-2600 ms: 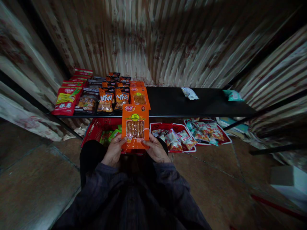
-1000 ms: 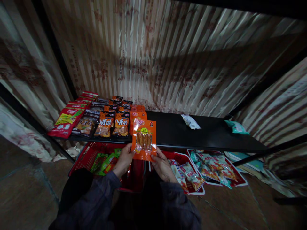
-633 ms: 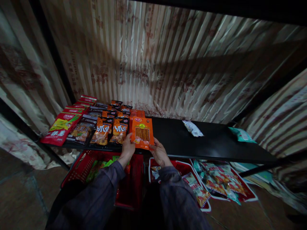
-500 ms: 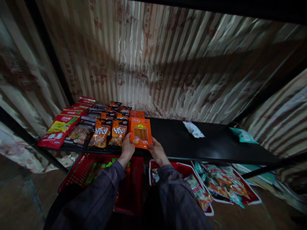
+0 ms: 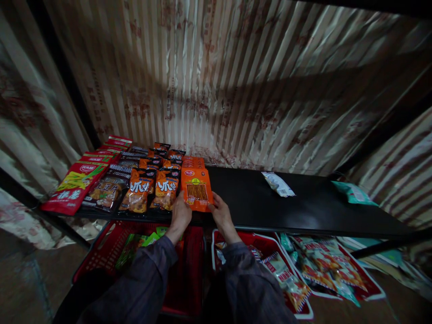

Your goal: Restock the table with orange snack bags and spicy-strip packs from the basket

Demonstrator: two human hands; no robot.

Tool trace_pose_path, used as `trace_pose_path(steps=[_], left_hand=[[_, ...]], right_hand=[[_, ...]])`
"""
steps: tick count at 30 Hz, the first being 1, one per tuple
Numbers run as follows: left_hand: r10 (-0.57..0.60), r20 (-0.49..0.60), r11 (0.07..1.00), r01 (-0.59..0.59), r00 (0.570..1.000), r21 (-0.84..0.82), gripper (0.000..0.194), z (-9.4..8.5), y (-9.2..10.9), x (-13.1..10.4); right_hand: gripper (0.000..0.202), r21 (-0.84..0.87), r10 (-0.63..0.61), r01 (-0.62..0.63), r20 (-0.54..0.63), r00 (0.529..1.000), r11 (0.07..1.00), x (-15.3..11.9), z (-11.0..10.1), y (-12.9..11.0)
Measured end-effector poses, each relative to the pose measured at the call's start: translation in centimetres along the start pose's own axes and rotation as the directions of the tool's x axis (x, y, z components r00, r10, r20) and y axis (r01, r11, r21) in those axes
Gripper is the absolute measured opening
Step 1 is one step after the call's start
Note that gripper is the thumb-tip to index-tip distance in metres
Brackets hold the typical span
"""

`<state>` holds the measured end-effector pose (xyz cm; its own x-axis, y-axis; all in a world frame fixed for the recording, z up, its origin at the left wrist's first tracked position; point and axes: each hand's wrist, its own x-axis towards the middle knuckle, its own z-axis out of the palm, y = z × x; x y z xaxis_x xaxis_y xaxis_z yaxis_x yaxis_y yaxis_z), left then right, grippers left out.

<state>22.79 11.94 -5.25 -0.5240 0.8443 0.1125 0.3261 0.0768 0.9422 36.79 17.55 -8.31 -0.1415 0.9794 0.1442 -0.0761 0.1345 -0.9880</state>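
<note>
Left hand (image 5: 180,215) and right hand (image 5: 221,215) pinch the orange snack packet (image 5: 196,190) by its near corners; long axis runs away along the shelf (image 5: 303,204).

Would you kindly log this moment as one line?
left hand: on orange packet | right hand: same packet | packet: front of orange row, black shelf

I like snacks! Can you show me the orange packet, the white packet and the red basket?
orange packet (image 5: 196,190), head view, clear window.
white packet (image 5: 278,183), head view, middle.
red basket (image 5: 101,249), head view, left wall.
</note>
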Motion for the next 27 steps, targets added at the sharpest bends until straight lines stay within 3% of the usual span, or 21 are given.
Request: trace_pose_path(steps=[4,8,12,16,27], left_hand=[[0.138,0.044,0.948,-0.145,0.989,0.283,0.052,0.0,-0.2,-0.2],[0.212,0.131,0.758,-0.248,0.968,0.604,0.046,-0.5,0.7,-1.4],[0.342,0.150,0.608,-0.341,0.928,0.717,0.039,-0.6,1.2,-2.5],[0.409,0.156,0.627,-0.401,0.899,0.668,0.036,0.1,0.9,-2.5],[0.261,0.123,0.709,-0.276,0.958,0.649,0.054,3.0,1.4,0.5]], right_hand=[[0.050,-0.219,-0.139,0.119,-0.076,0.987,0.969,0.1,-0.1,0.6],[0.036,-0.451,-0.221,0.166,-0.072,0.972,0.877,-0.3,0.3,0.3],[0.037,-0.502,-0.241,0.185,-0.048,0.969,0.845,-0.5,0.6,0.4],[0.037,-0.543,-0.247,0.185,-0.042,0.968,0.819,-0.6,0.7,0.8],[0.032,-0.574,-0.272,0.203,-0.037,0.961,0.793,-0.3,0.3,0.5]])
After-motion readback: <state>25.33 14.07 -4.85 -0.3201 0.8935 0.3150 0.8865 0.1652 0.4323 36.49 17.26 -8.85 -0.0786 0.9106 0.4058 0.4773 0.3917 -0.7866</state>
